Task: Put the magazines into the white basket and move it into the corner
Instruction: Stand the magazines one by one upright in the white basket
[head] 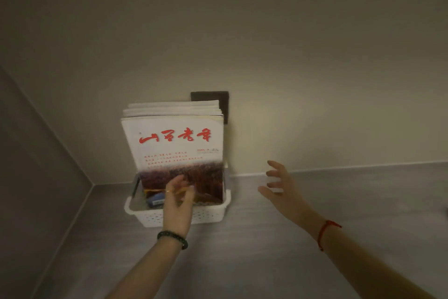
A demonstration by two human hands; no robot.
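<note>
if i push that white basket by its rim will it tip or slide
The basket probably slides: the counter looks smooth. The magazines stand well above the rim, so it is likely top-heavy and may tip backward. Pushing low seems safer.

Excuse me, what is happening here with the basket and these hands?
A person is tidying magazines on a grey counter. The magazines already stand upright in the white basket, leaning toward the wall. The basket sits near the left corner, against the back wall. The left hand is at the basket's front edge with loose fingers; whether it touches is unclear. The right hand hovers open beside it, holding nothing.
</note>
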